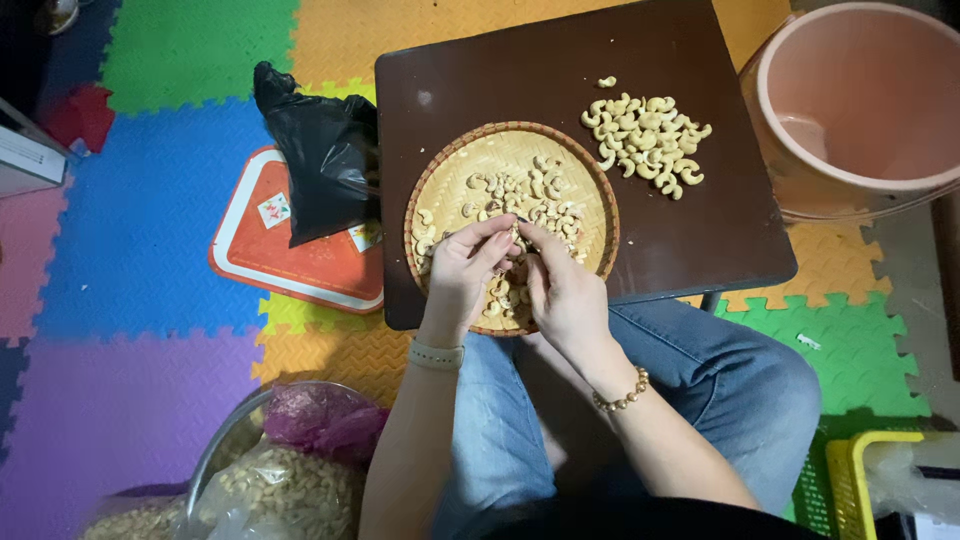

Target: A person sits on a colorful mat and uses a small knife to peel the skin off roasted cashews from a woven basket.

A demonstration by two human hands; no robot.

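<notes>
head view: both hands meet over a round woven tray [590, 190] of cashew nuts [520, 195] on a small dark table [700, 220].
left hand [465, 270] and right hand [562, 290] pinch one nut [517, 232] between their fingertips above the tray's near half; its long axis is too hidden to tell. a loose pile of cashews [648, 135] lies on the table's far right, well apart; a black bag [320, 150] rests on a red tray [300, 260] to the left.

Dark brown low table [690, 215] carries round woven tray [590, 180], loose cashew pile [645, 135] beside it.
</notes>
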